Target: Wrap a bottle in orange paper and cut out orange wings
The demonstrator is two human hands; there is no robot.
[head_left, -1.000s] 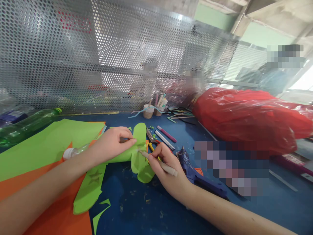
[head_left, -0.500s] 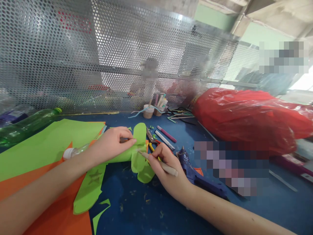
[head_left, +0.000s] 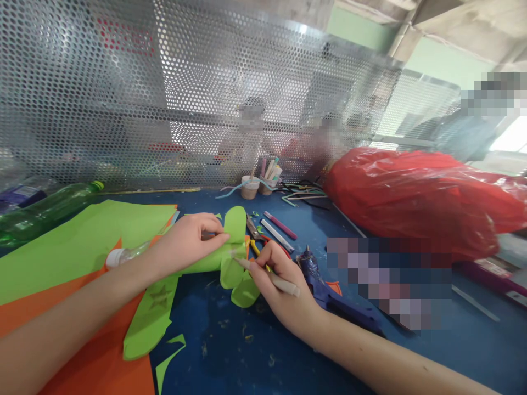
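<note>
A model plane point(head_left: 206, 263) of bright green paper lies on its side in the middle. A wing point(head_left: 150, 323) with a dark star drawn on it points towards me, and a clear bottle neck with a white cap point(head_left: 113, 258) shows at its left end. My left hand point(head_left: 187, 236) is closed on the plane beside the upright tail flap point(head_left: 235, 225), thumb and fingertips against the green paper. Between the thumb and fingers of my right hand point(head_left: 292, 291) is a pale marker point(head_left: 285, 285), its tip at the tail's lower flap point(head_left: 230, 271).
Green sheets point(head_left: 111, 225) and orange sheets point(head_left: 94, 351) cover the table's left side, near a green bottle point(head_left: 53, 206). Right of the plane lie scissors point(head_left: 255, 230), two markers point(head_left: 278, 235) and a blue glue gun point(head_left: 329, 296). A red plastic bag point(head_left: 420, 197) stands behind.
The marker tip has shifted slightly to the right and down on the tail flap. My left hand and the plane stay in place.
</note>
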